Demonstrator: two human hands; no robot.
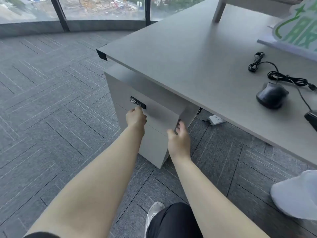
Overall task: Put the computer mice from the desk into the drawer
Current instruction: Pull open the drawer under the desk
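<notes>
A grey drawer cabinet [159,115] stands under the left end of the grey desk [197,57], and its drawers look closed. My left hand [136,117] rests on the top drawer front, fingers touching the black combination lock [138,102]. My right hand [179,134] curls its fingers around the right edge of the top drawer front. On the desk at the right lies a black wired mouse [271,95] with its coiled black cable [277,73]. A second black mouse [311,118] is partly cut off by the right edge of the view.
A green and white sign [298,26] stands at the back right of the desk. A white power strip [217,119] lies on the carpet under the desk. A white shoe [296,194] is at lower right, and my own shoe [153,213] is near the bottom.
</notes>
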